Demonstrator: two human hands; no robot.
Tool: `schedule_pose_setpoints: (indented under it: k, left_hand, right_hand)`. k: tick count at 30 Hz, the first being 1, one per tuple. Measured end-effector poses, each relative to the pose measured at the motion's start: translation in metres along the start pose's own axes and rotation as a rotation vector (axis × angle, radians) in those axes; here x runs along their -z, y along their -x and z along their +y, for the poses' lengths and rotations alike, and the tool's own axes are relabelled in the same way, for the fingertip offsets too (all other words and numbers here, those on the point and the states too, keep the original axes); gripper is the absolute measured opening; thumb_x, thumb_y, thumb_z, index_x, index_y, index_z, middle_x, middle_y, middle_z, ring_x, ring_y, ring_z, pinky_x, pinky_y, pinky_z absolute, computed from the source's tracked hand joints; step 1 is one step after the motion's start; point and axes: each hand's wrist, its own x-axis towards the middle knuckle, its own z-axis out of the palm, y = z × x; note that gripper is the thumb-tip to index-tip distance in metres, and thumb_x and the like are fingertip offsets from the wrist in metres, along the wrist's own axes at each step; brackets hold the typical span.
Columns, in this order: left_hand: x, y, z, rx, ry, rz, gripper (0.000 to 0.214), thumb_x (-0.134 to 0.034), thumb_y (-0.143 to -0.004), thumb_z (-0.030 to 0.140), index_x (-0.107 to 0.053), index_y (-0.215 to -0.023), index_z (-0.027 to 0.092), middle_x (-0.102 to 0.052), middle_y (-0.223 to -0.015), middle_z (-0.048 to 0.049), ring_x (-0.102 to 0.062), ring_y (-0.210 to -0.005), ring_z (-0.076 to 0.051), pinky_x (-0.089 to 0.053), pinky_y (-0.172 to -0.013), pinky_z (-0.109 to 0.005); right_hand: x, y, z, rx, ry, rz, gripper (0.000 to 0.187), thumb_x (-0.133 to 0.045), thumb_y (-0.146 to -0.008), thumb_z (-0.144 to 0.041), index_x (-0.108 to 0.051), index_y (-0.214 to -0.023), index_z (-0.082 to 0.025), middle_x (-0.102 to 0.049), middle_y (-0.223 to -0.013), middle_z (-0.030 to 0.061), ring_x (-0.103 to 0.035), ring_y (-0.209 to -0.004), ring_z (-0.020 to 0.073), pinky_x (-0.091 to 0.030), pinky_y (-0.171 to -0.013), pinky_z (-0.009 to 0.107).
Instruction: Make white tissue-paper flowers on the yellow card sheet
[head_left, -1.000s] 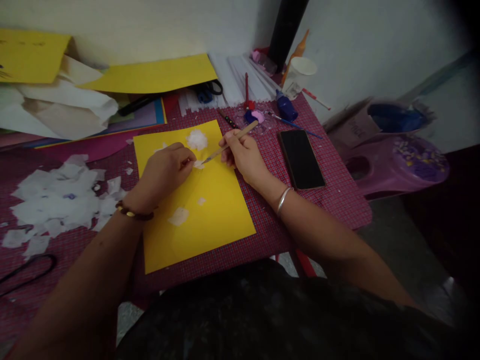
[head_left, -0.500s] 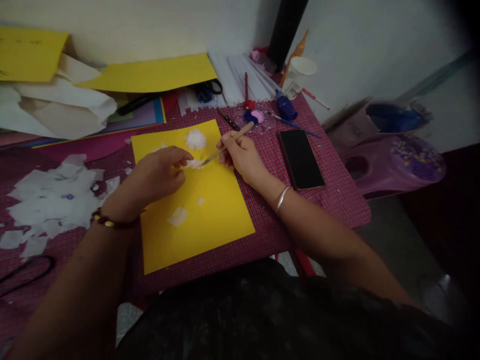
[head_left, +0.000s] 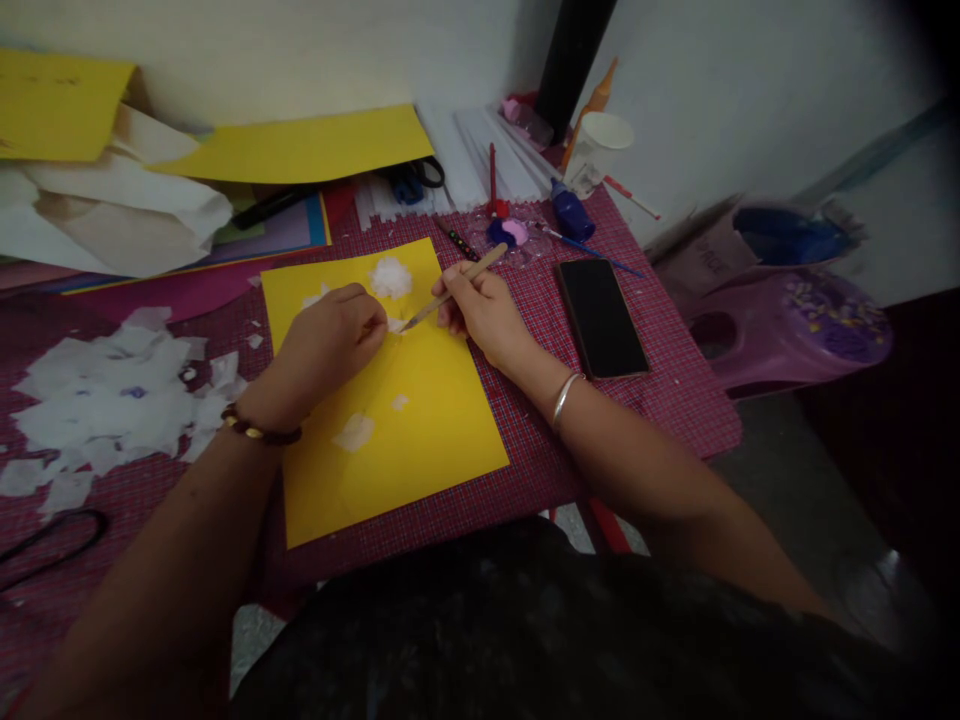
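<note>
From my end of the feed, the right hand (head_left: 484, 310) was closed around a thin wooden-handled paintbrush (head_left: 457, 287). It held the brush like a pencil, with the bristle tip angled down and left. The tip was touching a small white scrap of tissue paper (head_left: 395, 325), which lay on the upper middle of a flat yellow sheet of card (head_left: 427, 430). The left hand (head_left: 330, 340) came in from the other side with its fingers curled in tight and the fingertips right at that scrap. I honestly couldn't tell if it was pinching the scrap or just pinning it down.

Just above the scrap, a fluffy white tuft of paper (head_left: 391, 277) sat near the card's top edge. Two flatter white patches (head_left: 355, 432) lay lower down on the card.

The card lay on a red checked tablecloth (head_left: 660, 400). A black smartphone (head_left: 602, 317) lay face up just to the right of the right hand. Well off to the left was a loose pile of torn white paper bits (head_left: 112, 395). At the back near the wall were a white paper cup (head_left: 600, 145) and a small blue bottle (head_left: 571, 212).
</note>
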Motion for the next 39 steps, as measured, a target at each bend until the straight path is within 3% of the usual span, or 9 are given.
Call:
schedule_pose_setpoints:
  k: [19,27,39]
  left_hand:
    - [-0.0006,-0.0030,-0.0020,0.037,0.034,0.011,0.020,-0.050,-0.094,0.028,-0.066,-0.085,0.020,-0.066,-0.094,-0.0096,-0.060,-0.085,-0.022,-0.043,-0.072,-0.033]
    - [-0.0008,-0.0028,-0.0027,0.023,0.038,0.015,0.019,-0.051,-0.094,0.025,-0.066,-0.084,0.018,-0.067,-0.091,-0.0105,-0.060,-0.085,-0.024,-0.045,-0.072,-0.036]
    - [-0.0034,-0.0038,-0.0064,0.047,0.141,0.035,0.025,-0.051,-0.095,0.029,-0.074,-0.091,0.019,-0.073,-0.101,-0.0108,-0.065,-0.092,-0.024,-0.050,-0.084,-0.036]
  right_hand:
    - [-0.0049,-0.0042,0.0062,0.031,0.010,-0.014,0.033,-0.059,-0.111,-0.044,-0.058,-0.087,-0.022,-0.064,-0.063,-0.0055,-0.050,-0.047,0.0062,-0.041,-0.047,0.017]
    - [0.0028,-0.0006,-0.0002,0.015,-0.038,0.126,0.038,-0.056,-0.111,-0.051,-0.055,-0.084,-0.024,-0.056,-0.057,-0.0063,-0.054,-0.051,0.0083,-0.042,-0.047,0.017]
    - [-0.0042,-0.0028,0.0026,-0.002,0.013,0.061,0.034,-0.059,-0.111,-0.047,-0.058,-0.087,-0.022,-0.064,-0.063,-0.0052,-0.052,-0.049,0.0071,-0.042,-0.047,0.017]
